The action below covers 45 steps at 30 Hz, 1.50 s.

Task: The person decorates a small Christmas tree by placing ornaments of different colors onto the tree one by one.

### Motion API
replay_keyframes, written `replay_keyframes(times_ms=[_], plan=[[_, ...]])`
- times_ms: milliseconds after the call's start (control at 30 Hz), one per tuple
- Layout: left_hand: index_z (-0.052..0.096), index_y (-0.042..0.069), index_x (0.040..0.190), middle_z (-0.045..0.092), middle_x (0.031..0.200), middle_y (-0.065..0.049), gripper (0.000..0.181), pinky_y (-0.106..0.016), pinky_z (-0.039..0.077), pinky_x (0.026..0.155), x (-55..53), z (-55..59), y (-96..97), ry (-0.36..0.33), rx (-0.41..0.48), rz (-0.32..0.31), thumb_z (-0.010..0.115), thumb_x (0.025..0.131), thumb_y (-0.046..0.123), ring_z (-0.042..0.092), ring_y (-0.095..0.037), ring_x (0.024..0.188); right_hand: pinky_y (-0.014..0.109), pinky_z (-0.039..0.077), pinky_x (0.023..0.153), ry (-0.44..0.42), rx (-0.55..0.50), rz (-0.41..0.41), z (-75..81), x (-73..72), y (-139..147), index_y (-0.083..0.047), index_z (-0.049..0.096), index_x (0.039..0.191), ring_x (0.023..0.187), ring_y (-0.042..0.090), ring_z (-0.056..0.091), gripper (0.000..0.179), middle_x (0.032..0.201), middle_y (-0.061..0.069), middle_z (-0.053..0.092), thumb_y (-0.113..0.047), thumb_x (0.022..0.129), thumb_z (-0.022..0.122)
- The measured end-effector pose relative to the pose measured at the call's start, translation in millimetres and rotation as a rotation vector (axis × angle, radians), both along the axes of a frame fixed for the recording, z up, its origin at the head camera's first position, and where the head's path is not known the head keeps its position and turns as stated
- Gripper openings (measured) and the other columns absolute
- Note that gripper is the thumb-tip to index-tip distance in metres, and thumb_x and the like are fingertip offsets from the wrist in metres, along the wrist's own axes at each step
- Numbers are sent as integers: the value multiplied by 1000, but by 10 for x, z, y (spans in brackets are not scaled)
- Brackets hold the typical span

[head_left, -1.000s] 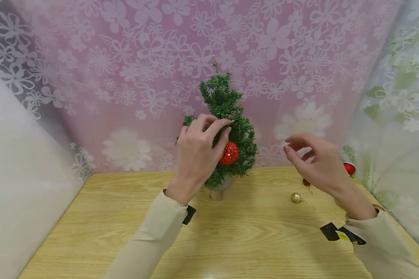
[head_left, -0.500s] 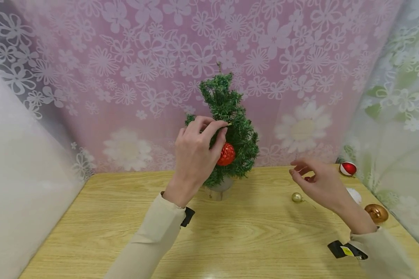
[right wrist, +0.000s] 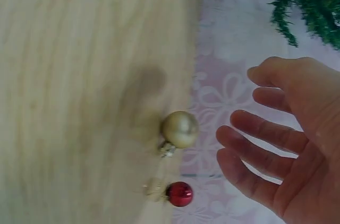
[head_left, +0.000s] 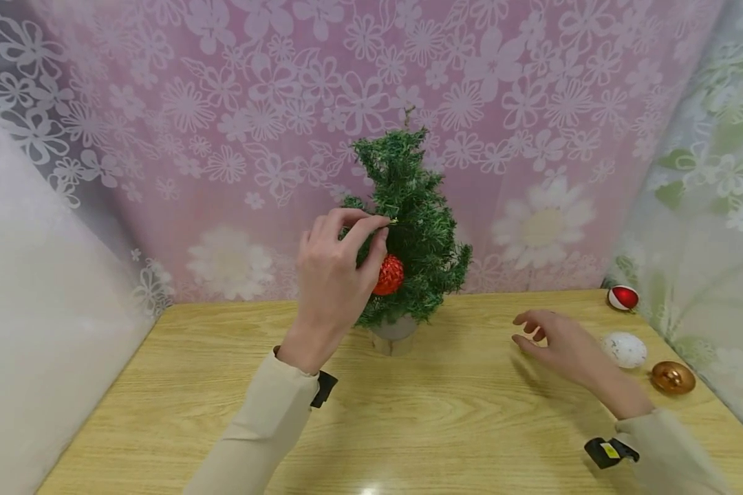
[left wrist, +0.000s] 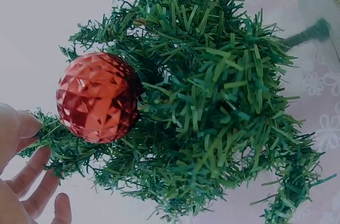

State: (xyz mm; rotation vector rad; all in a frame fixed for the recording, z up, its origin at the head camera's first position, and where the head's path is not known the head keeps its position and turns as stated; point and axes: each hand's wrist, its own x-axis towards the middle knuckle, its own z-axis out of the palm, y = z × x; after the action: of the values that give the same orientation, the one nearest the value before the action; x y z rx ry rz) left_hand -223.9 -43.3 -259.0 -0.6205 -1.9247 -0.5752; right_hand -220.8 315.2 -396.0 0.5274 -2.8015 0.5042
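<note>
A small artificial Christmas tree [head_left: 408,185] stands in a grey pot [head_left: 396,335] at the table's back. My left hand [head_left: 340,265] is at its front, thumb and index finger pinching the gold hanging string of a red faceted Christmas ball [left wrist: 98,96] beside a branch. The ball [head_left: 389,275] hangs below those fingertips, partly behind the thumb in the head view. Holding nothing, my right hand [head_left: 560,344] hovers low over the table with its fingers loosely bent. Close by its fingertips lie a small gold ball [right wrist: 179,128] and a smaller red one [right wrist: 179,194], both hidden in the head view.
On the right of the wooden table [head_left: 446,426] lie a white speckled ball [head_left: 624,350], a copper ball [head_left: 673,378] and a red-and-white ball [head_left: 622,298]. A pink floral curtain [head_left: 254,137] hangs behind the table.
My left hand has shifted slightly left with the red ball, and the tree's top has moved right. My right hand has lowered toward the table, uncovering the white and copper balls.
</note>
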Motion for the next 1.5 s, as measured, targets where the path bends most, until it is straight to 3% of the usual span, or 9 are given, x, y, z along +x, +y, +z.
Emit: replay_keyframes(times_ms=[100,300,600,767,967,1133,1500], plan=[[79,16,112,70,111,-7,19,-46,49,81,20,-10,-29,-1,3,16,63,102,21,64,-28,100,33,55,65,-52,22,6,-56,-8,6,-4,70,115,79,17,67,27,95,6,72,-18,93,75],[78,16,116,71,110,-8,22,-48,47,80,58,-44,-85,13,-7,62,61,104,22,65,-29,99,35,55,63,-64,23,8,-131,-23,28,-4,70,114,80,21,69,26,98,11,73,-17,92,75],[69,18,133,73,118,-8,36,-48,53,87,140,-160,-108,73,-120,206,61,102,34,70,-28,105,38,57,64,-26,45,27,-189,-12,84,-2,71,111,79,25,70,24,101,17,69,-11,89,76],[62,18,142,71,128,-9,46,-51,53,93,181,-185,-70,57,-174,247,57,103,41,67,-29,118,38,54,62,-39,87,-10,-198,-15,112,-2,71,110,77,25,67,24,101,18,68,-11,88,76],[51,19,152,64,142,-12,55,-54,49,102,212,-224,-51,-24,-182,244,52,104,46,58,-31,134,43,56,65,-76,106,-25,-193,-11,148,-2,71,110,81,29,68,25,100,17,70,-11,87,77],[45,23,155,58,148,-12,56,-55,46,107,188,-276,-88,-89,-159,208,52,105,46,53,-32,139,40,55,64,-82,124,-23,-206,1,164,-3,72,109,81,25,68,23,98,13,70,-10,87,76],[36,27,159,52,154,-11,63,-61,42,108,110,-328,-212,-146,-167,172,52,104,51,48,-34,144,38,54,62,-76,100,-5,-245,19,214,-5,71,103,78,25,68,20,96,14,69,-6,84,78]])
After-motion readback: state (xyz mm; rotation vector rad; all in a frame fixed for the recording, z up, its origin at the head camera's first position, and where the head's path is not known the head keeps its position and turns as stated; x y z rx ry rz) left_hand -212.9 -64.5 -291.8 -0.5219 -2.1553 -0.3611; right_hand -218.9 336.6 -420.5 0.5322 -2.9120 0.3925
